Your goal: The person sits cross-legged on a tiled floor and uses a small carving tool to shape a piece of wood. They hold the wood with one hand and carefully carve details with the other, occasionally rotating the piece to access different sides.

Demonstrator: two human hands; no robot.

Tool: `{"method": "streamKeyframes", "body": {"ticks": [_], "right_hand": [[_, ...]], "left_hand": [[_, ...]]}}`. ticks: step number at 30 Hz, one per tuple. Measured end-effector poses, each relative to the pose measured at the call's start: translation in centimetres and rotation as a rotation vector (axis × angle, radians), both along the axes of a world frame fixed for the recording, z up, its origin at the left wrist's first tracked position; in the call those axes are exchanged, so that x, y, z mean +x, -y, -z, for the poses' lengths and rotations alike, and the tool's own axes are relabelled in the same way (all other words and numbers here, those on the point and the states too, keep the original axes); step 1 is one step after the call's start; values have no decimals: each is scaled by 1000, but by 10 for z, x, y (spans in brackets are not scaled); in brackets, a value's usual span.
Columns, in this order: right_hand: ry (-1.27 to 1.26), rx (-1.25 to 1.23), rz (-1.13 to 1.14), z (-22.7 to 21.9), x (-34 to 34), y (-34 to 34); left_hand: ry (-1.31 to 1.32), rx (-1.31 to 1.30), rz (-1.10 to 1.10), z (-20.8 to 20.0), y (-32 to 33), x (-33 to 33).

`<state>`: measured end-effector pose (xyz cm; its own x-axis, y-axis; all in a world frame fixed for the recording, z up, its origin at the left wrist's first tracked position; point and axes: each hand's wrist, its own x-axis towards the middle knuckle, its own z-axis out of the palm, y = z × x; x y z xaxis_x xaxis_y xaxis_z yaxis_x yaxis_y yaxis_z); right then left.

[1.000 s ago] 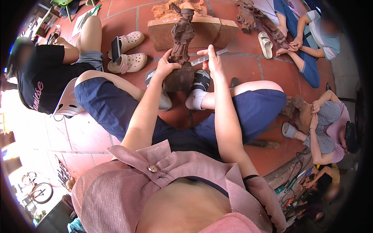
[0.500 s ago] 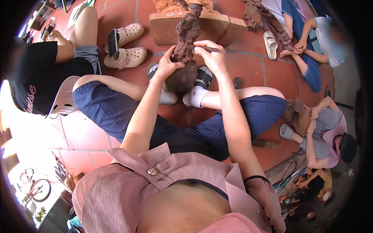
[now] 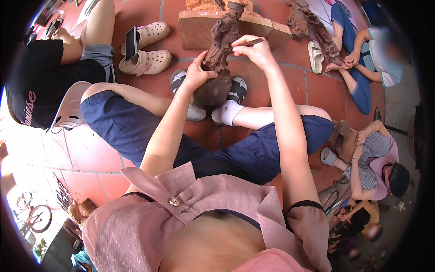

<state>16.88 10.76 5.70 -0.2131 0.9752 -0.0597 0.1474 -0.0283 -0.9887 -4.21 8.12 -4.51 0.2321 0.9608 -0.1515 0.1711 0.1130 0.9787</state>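
A dark brown carved wooden figure (image 3: 223, 40) stands between my feet on its blocky base (image 3: 215, 90), its top leaning a little right. My left hand (image 3: 197, 75) wraps round the lower left side of the carving, thumb across the front. To the right of the figure, my right hand (image 3: 259, 53) pinches a thin, dark, stick-like tool (image 3: 253, 42) whose exact kind I cannot make out. The fingertips of that hand sit close to the carving's middle; whether the tool's tip touches it is not visible.
Behind the figure lies a thick wooden block (image 3: 199, 32). Beige clogs (image 3: 152, 62) with a phone (image 3: 131, 43) resting on them are at left, beside a seated person. At right are a white sandal (image 3: 316, 56), another long carving (image 3: 319, 34) and more seated people.
My right hand has risen and shifted slightly right with the tool, now more tilted. The figure's top has tipped a little to the right, while my left hand keeps its hold.
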Motion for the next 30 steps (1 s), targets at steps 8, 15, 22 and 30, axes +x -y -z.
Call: {"method": "streamKeyframes", "body": {"ticks": [8,15,22,30], "right_hand": [[35,42,100,12,-7,9],[195,186,114,6,-31,25],[-50,187,411,5,-20,40],[-354,-70,392,29,-46,99]], "left_hand": [[-3,-7,2,6,-1,1],[13,-37,3,-8,1,-1],[33,-8,-16,4,-1,-1],[-394,105,-67,-5,5,-2]]}}
